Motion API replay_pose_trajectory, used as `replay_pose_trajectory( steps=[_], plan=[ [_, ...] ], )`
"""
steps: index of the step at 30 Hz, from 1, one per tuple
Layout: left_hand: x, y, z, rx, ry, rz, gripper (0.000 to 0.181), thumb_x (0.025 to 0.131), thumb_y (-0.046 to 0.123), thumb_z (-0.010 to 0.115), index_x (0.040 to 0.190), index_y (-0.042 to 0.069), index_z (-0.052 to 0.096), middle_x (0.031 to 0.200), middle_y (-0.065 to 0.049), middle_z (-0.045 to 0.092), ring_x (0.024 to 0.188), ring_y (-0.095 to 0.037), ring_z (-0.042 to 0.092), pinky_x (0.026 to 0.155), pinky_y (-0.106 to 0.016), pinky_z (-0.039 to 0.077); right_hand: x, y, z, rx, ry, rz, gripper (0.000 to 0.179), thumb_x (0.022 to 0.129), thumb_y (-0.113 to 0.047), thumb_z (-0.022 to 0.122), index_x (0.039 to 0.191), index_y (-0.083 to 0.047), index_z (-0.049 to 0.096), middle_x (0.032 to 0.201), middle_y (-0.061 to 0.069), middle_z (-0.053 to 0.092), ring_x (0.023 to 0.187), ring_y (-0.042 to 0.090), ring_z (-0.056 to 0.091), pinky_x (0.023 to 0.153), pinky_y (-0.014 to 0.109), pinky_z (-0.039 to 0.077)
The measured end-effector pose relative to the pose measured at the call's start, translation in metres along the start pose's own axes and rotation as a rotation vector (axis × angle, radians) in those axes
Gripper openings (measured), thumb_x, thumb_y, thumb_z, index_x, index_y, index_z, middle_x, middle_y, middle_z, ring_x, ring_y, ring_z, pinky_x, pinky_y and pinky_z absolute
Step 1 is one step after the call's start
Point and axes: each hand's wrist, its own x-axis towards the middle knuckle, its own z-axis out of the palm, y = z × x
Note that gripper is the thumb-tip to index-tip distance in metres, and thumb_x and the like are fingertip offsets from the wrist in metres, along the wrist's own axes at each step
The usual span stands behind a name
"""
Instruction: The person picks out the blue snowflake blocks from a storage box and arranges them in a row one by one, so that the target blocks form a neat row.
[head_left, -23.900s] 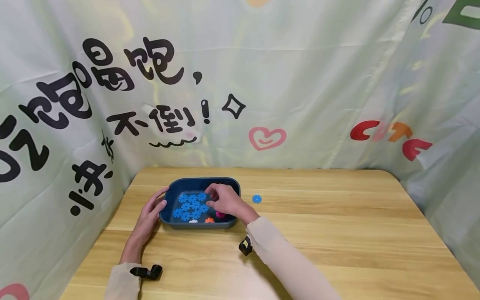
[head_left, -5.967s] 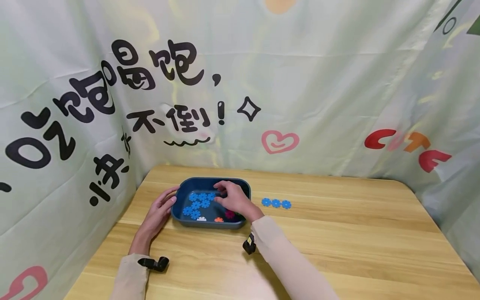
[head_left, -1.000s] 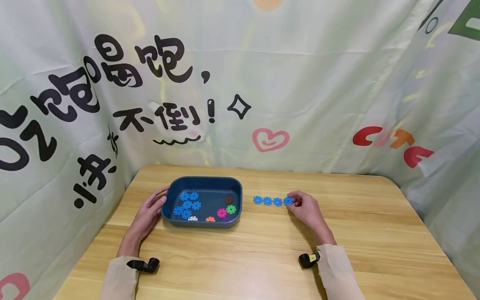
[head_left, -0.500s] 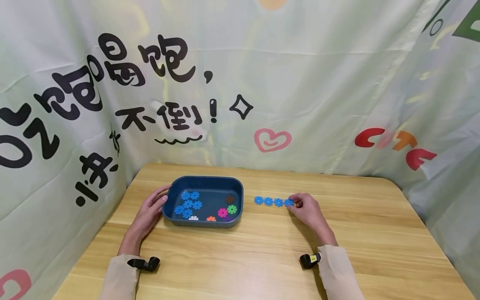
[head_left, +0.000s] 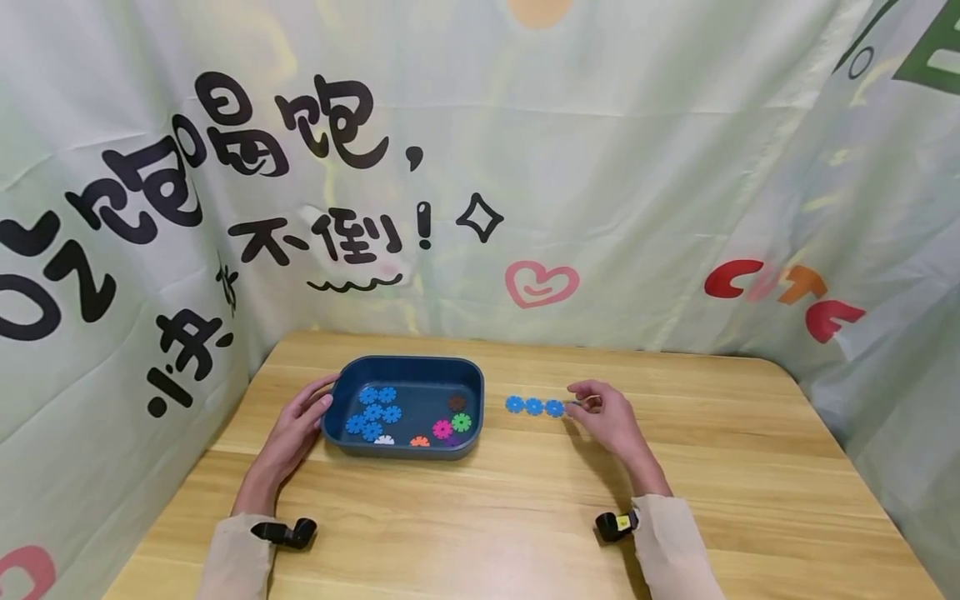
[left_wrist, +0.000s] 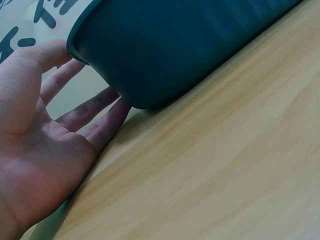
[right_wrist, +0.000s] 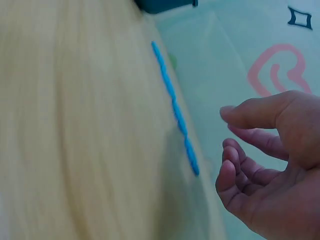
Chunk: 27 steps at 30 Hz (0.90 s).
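Observation:
My left hand [head_left: 292, 429] rests against the left end of a dark blue tray [head_left: 420, 408]. In the left wrist view its fingers touch the tray's end wall, mostly straight. Several blue snowflake-shaped discs [head_left: 372, 412] lie at the tray's left side. To the right of the tray, a straight row of blue snowflake discs [head_left: 534, 407] lies flat on the table, edge to edge. My right hand [head_left: 615, 421] hovers at the row's right end, thumb and fingers apart, partly hiding the last disc. The right wrist view shows that hand [right_wrist: 270, 165] holding nothing, apart from the row.
Also in the tray are a pink disc [head_left: 442, 429], a green disc [head_left: 461, 422], a brown disc [head_left: 457, 402], an orange disc [head_left: 420, 442], a white disc [head_left: 385, 439] and a purple one. A printed curtain [head_left: 637, 208] borders the wooden table [head_left: 487, 517].
The row has grown from one blue disc to several, while fewer blue discs lie in the tray. Over the last half second my right hand has let go of the row's last disc.

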Motion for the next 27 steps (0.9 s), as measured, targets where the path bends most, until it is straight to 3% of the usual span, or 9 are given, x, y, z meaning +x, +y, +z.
replay_pose_trajectory(
  steps=[5,12,19,27],
  plan=[
    [0.001,0.001,0.0,0.008,0.0,-0.002,0.055,0.109,0.033,0.053,0.157,0.011,0.04,0.159,-0.018,0.034,0.13,-0.016,0.047,0.098,-0.018,0.047,-0.001,-0.016,0.006,0.068,-0.021,-0.077,0.031,0.096,-0.005,0.071,0.125,0.002,0.066,0.115,0.021,0.063,0.094,0.03,0.062,0.07,0.029,0.053],
    [0.0,0.001,0.001,0.003,0.002,-0.004,0.055,0.109,0.032,0.053,0.157,0.011,0.04,0.159,-0.018,0.034,0.129,-0.015,0.048,0.098,-0.018,0.047,-0.004,-0.034,0.022,0.094,-0.042,-0.144,0.029,0.095,-0.002,0.072,0.123,0.003,0.066,0.109,0.018,0.065,0.093,0.027,0.063,0.082,0.033,0.055],
    [-0.001,0.003,0.001,0.002,0.004,0.003,0.055,0.109,0.032,0.053,0.158,0.01,0.039,0.161,-0.02,0.03,0.134,-0.02,0.044,0.098,-0.018,0.047,-0.012,-0.055,0.045,0.107,-0.055,-0.194,0.028,0.092,0.0,0.074,0.12,-0.001,0.068,0.104,0.015,0.067,0.089,0.022,0.062,0.076,0.03,0.055],
    [-0.001,0.002,0.002,-0.005,0.01,0.006,0.054,0.109,0.032,0.053,0.157,0.011,0.04,0.161,-0.018,0.032,0.134,-0.02,0.043,0.098,-0.019,0.047,-0.02,-0.079,0.068,0.132,-0.038,-0.304,0.024,0.091,0.001,0.075,0.114,-0.002,0.07,0.094,0.0,0.065,0.085,0.017,0.063,0.071,0.033,0.057]
  ],
)
